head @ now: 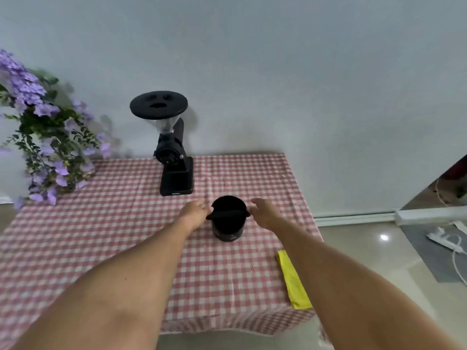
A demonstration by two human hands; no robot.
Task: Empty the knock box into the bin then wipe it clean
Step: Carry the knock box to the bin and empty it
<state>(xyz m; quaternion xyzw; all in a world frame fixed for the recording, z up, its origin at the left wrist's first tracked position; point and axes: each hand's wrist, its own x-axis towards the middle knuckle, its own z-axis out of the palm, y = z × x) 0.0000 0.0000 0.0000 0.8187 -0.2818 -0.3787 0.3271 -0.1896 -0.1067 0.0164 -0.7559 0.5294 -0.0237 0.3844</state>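
Observation:
A black round knock box (228, 227) with a bar across its mouth stands upright in the middle of the table, which is covered by a red-and-white checked cloth (121, 223). My left hand (195, 210) is at the box's left side, fingertips at the end of the bar. My right hand (264, 212) is at its right side, fingers spread and curved, touching or nearly touching the rim. Neither hand has closed around the box. A folded yellow cloth (293, 281) lies at the table's right front edge. No bin is in view.
A black coffee grinder (174, 152) with a clear hopper stands behind the box near the wall. Purple flowers (43, 132) hang over the table's back left. On the floor to the right lie a power strip and white cables (447, 242).

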